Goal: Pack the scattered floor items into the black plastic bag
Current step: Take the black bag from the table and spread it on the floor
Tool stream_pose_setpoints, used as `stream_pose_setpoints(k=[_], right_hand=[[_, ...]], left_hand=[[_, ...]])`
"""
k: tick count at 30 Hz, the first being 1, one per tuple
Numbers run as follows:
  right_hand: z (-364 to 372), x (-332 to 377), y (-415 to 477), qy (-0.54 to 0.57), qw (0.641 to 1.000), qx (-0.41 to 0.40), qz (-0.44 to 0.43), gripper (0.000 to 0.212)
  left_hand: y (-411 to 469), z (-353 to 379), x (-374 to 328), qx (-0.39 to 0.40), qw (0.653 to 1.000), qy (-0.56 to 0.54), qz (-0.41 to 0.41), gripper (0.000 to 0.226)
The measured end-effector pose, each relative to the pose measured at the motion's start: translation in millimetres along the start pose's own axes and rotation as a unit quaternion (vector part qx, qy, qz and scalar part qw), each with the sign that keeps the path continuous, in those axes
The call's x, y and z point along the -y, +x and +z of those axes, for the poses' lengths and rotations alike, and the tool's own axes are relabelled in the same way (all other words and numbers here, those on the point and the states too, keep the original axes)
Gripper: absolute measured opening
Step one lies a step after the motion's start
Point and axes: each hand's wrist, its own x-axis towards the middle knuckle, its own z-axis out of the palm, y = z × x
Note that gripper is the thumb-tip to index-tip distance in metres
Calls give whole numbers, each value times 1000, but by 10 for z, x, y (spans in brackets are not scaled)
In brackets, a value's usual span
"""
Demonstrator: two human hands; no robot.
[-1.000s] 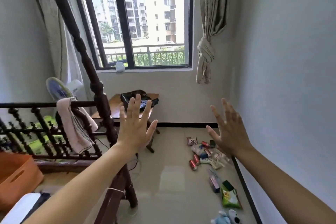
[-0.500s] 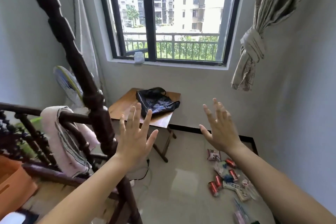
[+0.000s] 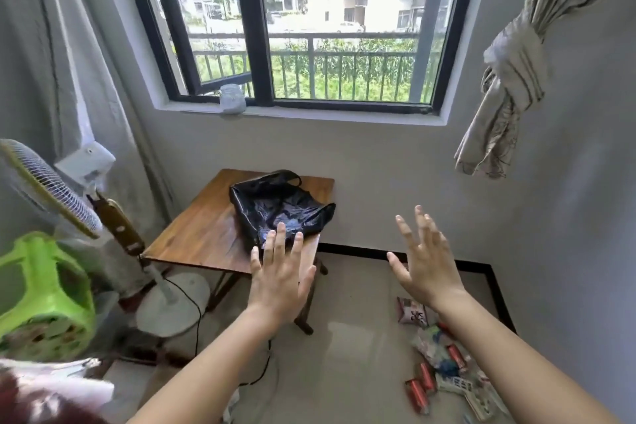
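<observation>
Head view shows black plastic bag (image 3: 280, 208) handle-end toward window (image 3: 253, 28); left hand (image 3: 278, 281), right hand (image 3: 425, 269) fingers spread.

The table (image 3: 206, 234) stands below the window (image 3: 309, 28), with the plastic bag (image 3: 278, 207) lying on its far right part. A standing fan (image 3: 44, 183) is to the table's left, and a stool (image 3: 44, 286) sits nearer the camera on that side (partly cut off at the frame edge). The scattered items (image 3: 440, 365) lie on the floor (image 3: 351, 337) to the table's right, along the right wall (image 3: 585, 217), below the knotted curtain (image 3: 509, 79).
</observation>
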Motion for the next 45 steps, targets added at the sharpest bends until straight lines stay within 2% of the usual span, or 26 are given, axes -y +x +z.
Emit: stream_pose_setpoints(k=[8, 11, 16, 21, 29, 33, 36, 38, 41, 43, 45], right_hand=[[1017, -460, 1630, 33, 996, 83, 13, 74], [1310, -508, 2347, 46, 994, 103, -5, 73], [1888, -365, 3204, 75, 985, 158, -3, 70], [2620, -165, 3775, 68, 972, 224, -9, 67], [3901, 163, 4424, 78, 945, 304, 88, 66], [4459, 454, 4501, 103, 925, 352, 100, 68], [4768, 635, 4440, 77, 921, 380, 43, 74], [4865, 700, 4360, 34, 906, 421, -3, 73], [4846, 685, 4202, 18, 877, 481, -13, 46], [4757, 600, 4125, 14, 877, 481, -9, 34], [4630, 459, 4085, 10, 881, 473, 6, 32]], left_hand=[[1639, 630, 276, 41, 998, 13, -41, 80], [2181, 724, 438, 43, 997, 29, -55, 81], [2828, 1028, 756, 89, 992, 32, -83, 80], [3663, 1559, 1259, 136, 989, 34, -55, 80], [5102, 2944, 2062, 204, 978, 25, 17, 65], [5322, 3544, 2266, 263, 965, 5, 25, 67], [5277, 3853, 2350, 353, 934, 17, 58, 68], [5182, 3954, 2404, 389, 917, 42, 84, 60], [5052, 3960, 2424, 368, 919, 74, 123, 27], [5018, 3947, 2375, 353, 920, 77, 150, 24], [5032, 3916, 2265, 331, 921, 71, 191, 24]])
